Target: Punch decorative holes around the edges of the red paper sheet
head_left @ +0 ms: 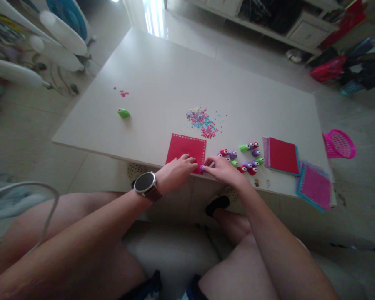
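A square sheet of red paper (185, 146) lies at the table's front edge, with small cut-outs along its top and right borders. My left hand (178, 170), wearing a watch on the wrist, rests on the sheet with its fingers stretched out. At the sheet's lower right edge, my right hand (221, 168) grips a small purple craft punch (203, 168) between thumb and fingers. Just right of that hand stand several red, green and purple punches (243, 168) with eye-like tops. One green punch (123, 113) sits apart on the left.
Colourful punched bits (201, 121) are heaped mid-table, and a few red bits (123, 93) lie at the left. A stack of red paper (283, 155) and pink and blue punched sheets (315, 185) are at the right. A pink basket (340, 144) stands beyond the table's right end.
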